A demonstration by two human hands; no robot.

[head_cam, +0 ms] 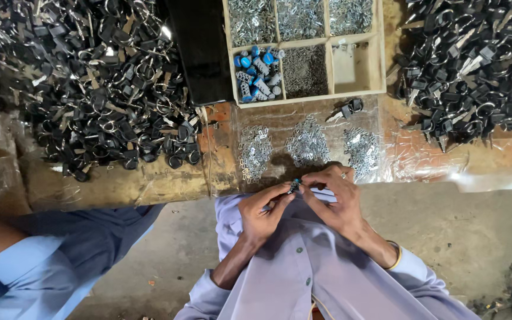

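In the head view, the left hand (263, 208) and the right hand (334, 198) met at the near edge of the workbench (120, 186), fingertips together and pinched on a small lock cylinder (294, 185). The piece sat between the two thumbs and forefingers, just above the person's pale lilac shirt (303, 266). Its long axis ran roughly from seven o'clock to one o'clock, the darker tip toward one o'clock. It looked short and dark with a blue-green glint; finer detail was too small to tell. A thin metal blade seemed to stick out under the left fingers toward seven o'clock.

At twelve o'clock from the hands lay three small heaps of bright metal parts (307, 145) on clear plastic sheeting. Beyond them stood a wooden compartment tray (380, 59); its lower left cell held blue-capped cylinders (258, 74), and the others held small silvery pieces. A lone key (346, 109) lay just in front of the tray. At ten o'clock a large pile of black-headed keys on rings (90, 83) covered the bench, and a second such pile (475, 65) lay at two o'clock. At eight o'clock another person's blue sleeve (25, 266) showed.
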